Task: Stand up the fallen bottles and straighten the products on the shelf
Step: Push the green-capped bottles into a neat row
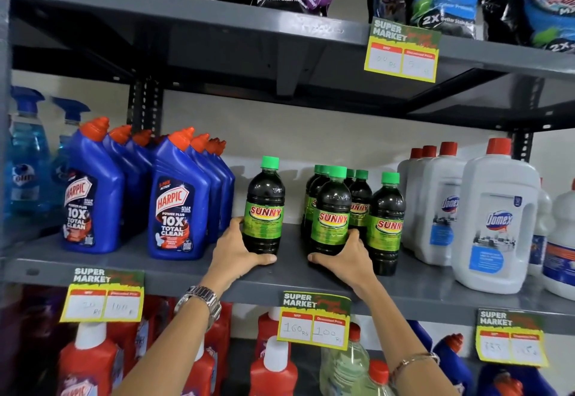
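A: Bottles first. Where is each hand?

B: The left hand [238,247] grips the lone Sunny bottle [264,207] low on its body. That bottle stands upright on the grey middle shelf [186,274], right of the blue Harpic bottles [182,199].

A: And the other?

B: The right hand [345,257] wraps the base of the front Sunny bottle [331,212], upright, near the shelf edge, the rest of the green-capped cluster [361,196] just behind it and white Domex jugs [497,218] farther right.

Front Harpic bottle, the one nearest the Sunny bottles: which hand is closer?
Left. The left hand grips the lone Sunny bottle just right of that Harpic bottle. The right hand is farther right, on the front Sunny bottle of the cluster.
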